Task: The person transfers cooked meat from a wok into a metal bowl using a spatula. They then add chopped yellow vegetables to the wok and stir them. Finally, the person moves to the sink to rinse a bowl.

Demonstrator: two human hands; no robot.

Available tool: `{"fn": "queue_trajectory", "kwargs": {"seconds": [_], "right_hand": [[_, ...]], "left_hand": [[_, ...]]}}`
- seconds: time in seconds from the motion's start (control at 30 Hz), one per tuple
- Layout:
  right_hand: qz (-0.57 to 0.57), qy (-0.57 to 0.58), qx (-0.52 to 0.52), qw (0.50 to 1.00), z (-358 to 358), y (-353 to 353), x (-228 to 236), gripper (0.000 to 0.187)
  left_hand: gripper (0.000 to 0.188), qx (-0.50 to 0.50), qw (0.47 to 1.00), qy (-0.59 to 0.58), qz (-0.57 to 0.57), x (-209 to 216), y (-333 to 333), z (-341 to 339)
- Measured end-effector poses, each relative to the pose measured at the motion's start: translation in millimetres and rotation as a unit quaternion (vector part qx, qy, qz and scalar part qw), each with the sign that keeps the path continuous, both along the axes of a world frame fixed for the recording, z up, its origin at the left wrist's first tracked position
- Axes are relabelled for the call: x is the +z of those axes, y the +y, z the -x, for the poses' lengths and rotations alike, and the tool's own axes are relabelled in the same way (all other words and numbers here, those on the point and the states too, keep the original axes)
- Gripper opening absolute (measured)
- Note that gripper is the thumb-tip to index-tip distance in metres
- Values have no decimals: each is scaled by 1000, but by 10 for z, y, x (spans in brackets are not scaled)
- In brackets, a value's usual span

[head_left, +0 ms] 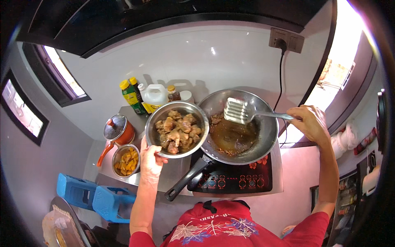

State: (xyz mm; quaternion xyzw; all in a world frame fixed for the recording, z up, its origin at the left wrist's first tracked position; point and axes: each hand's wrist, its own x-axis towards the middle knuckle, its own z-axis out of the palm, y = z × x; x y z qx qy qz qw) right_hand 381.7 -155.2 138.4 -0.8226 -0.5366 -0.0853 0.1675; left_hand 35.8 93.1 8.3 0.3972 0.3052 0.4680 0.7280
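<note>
Nearest to me, a red apron (218, 230) is filling the lower edge of my view. My left hand (152, 162) is gripping a metal bowl (201, 113), its thumb pressing over the near rim while the other fingers are mostly hiding beneath. Browned chunks of meat (177, 131) are sitting in that bowl, which is overlapping the left edge of a wok (268, 138) in my view; I am not managing to tell whether they are touching. My right hand (310, 121) is closing around the handle end of a slotted spatula (238, 111), whose blade is hanging over brown sauce (238, 136) in the wok. The wok is resting on a black cooktop (230, 181), its handle pointing toward my lower left. Left of it, a small bowl (115, 155) is holding yellow-orange pieces (127, 161), and just beyond, an orange saucepan (126, 135) is wearing its lid. Farther back, bottles (131, 98) and a white jug (155, 95) are standing near the wall.
</note>
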Motion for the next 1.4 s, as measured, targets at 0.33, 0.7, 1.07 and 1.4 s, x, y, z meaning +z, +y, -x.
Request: {"fn": "queue_trajectory", "kwargs": {"seconds": [0.33,0.7,1.07,1.4], "right_hand": [[90,-67,-14,994,-564,594,-493,21],[104,-156,23,982,-841,1049,-520,21],[169,-45,137,975,-721,1292,-508,25],[255,112,114,954,-767,1112,-647,36]], "left_hand": [[64,40,999,23,19,-251,92,349],[67,85,996,12,26,-511,-57,593],[65,74,996,33,44,-643,-278,501],[67,42,997,18,54,-691,-304,422]]}}
